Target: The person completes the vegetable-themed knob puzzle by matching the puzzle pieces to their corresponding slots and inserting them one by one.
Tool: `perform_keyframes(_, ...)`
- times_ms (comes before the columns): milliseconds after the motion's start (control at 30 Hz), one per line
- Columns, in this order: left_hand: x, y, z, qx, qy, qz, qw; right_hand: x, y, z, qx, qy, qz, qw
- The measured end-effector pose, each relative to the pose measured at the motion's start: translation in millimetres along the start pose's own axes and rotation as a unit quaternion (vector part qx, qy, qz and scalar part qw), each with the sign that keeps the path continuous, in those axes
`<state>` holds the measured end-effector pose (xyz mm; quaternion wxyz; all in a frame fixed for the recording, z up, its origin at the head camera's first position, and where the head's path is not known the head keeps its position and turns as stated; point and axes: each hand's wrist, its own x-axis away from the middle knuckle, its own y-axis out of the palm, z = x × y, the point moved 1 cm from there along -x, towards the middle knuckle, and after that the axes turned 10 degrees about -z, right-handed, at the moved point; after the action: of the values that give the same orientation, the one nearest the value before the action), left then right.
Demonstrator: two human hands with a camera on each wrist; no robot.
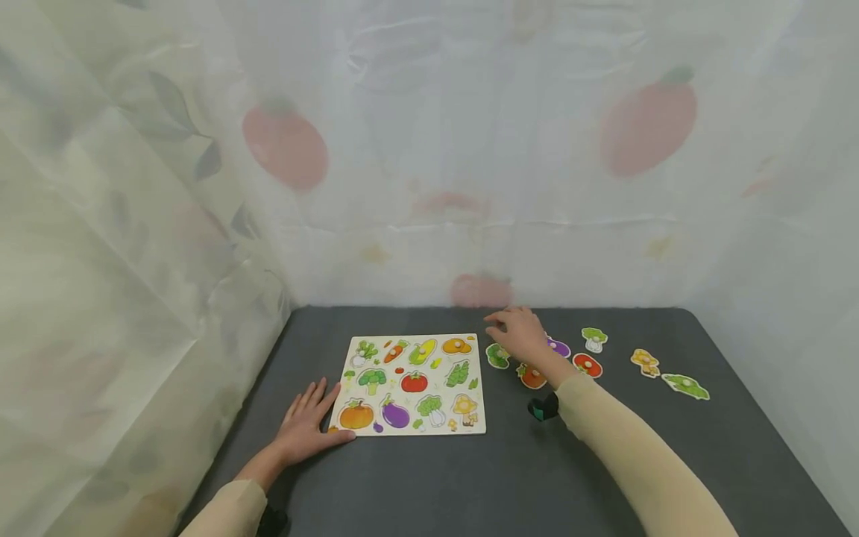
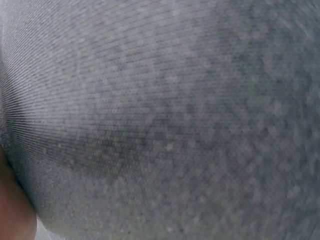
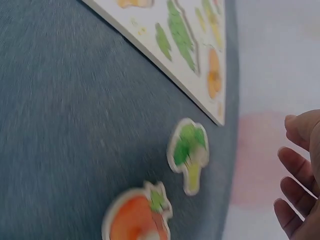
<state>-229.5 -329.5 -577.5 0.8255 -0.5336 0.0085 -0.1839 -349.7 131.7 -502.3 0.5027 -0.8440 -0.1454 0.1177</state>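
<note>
**Hand over the broccoli piece**

The broccoli piece [image 1: 497, 356] lies flat on the dark surface [image 1: 523, 462], just beside the puzzle board [image 1: 414, 384]. The right hand [image 1: 520, 333] hovers above it, fingers loose, holding nothing. An orange piece [image 1: 532, 377] lies near. The left hand [image 1: 306, 425] rests flat at the board's corner.

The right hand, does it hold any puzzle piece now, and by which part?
Nothing is held. The right hand hovers with relaxed fingers above the broccoli piece, apart from it. The left hand rests flat by the puzzle board.
</note>
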Motion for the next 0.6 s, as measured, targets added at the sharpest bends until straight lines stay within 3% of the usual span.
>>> perform_keyframes(233,-1.4,-1.4,1.6,-0.004,-0.017,-0.014,0.9997,13,-18,7,-0.010,-0.020,0.012,1.000)
perform_keyframes(600,0.8,-2.9,3.2,0.008,0.000,-0.003,1.0000,20,-2,29,0.023,-0.040,-0.033,0.998)
